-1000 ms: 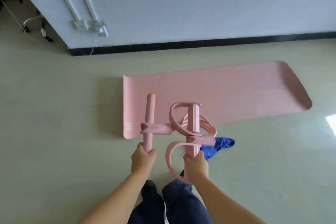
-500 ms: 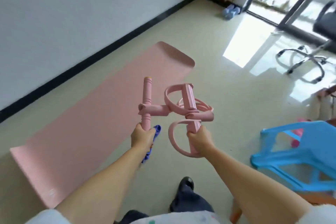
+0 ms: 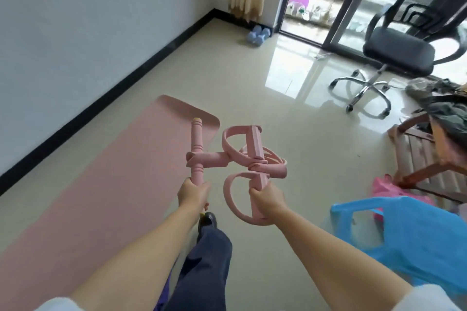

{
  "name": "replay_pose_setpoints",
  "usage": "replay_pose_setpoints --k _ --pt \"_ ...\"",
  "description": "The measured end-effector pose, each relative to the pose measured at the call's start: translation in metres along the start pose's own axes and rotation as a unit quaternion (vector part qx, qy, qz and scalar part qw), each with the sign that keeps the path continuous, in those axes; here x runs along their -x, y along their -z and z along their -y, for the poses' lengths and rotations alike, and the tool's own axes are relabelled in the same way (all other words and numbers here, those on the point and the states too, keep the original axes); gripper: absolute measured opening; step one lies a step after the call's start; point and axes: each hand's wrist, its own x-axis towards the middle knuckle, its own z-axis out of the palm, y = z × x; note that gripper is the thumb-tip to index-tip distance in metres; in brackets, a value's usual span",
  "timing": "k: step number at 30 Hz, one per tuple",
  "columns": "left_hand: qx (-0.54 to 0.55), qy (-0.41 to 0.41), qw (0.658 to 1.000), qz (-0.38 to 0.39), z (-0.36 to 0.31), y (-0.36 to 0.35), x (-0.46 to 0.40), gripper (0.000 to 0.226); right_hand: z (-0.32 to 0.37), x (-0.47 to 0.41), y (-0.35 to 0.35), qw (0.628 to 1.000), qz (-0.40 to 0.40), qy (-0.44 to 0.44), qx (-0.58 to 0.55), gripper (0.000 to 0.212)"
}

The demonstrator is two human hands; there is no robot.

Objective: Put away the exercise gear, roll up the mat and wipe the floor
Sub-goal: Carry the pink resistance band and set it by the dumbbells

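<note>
The left hand (image 3: 193,194) grips the lower end of the pink pedal puller's (image 3: 232,159) handle bar; the right hand (image 3: 266,197) grips its foot bar. Both hold it above the floor just right of the unrolled pink mat (image 3: 101,184).

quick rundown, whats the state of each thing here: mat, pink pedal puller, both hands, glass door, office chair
mat: unrolled, flat on the floor along the wall
pedal puller: lifted off the floor, bands looped and bunched
left hand: grips the round handle bar
right hand: grips the pedal bar
glass door: slid open at the left
office chair: upright, unoccupied
dumbbells: lying on the floor by the curtain
</note>
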Motion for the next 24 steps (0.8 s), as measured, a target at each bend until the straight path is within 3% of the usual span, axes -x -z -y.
replay_pose_setpoints --k 9,15,20,24 --pt "-0.081 -0.041 0.995 0.044 -0.196 -0.042 -0.156 0.016 0.120 -0.170 0.088 0.998 -0.045 -0.032 0.006 0.030" --pt "-0.091 -0.026 0.994 0.061 -0.298 -0.110 -0.244 0.022 0.165 -0.286 0.144 0.998 -0.045 -0.046 -0.011 0.026" --pt "-0.104 -0.032 0.993 0.047 -0.397 -0.181 -0.332 0.019 0.219 -0.418 0.216 0.999 -0.035 -0.015 -0.029 0.019" --pt "-0.069 0.014 0.997 0.017 -0.475 -0.228 -0.387 0.021 0.274 -0.510 0.288 1.000 -0.004 0.015 0.016 0.013"
